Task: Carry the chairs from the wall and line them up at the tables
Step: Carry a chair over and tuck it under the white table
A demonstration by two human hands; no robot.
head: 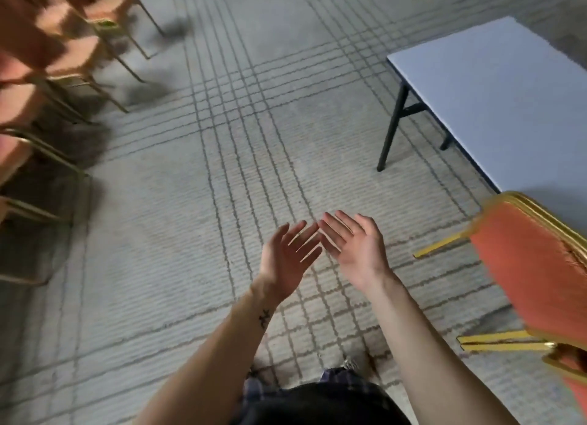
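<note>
Orange-red padded chair (536,265), gold metal frame, beside white table (495,84).

Orange cloth chair (533,265), smooth table (495,100), ribbed carpet (190,234)

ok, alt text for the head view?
The left hand and right hand reach out open and empty above grey carpet. An orange gold-framed chair stands by a white table at right; a blurred row of chairs lines the left edge.
</note>
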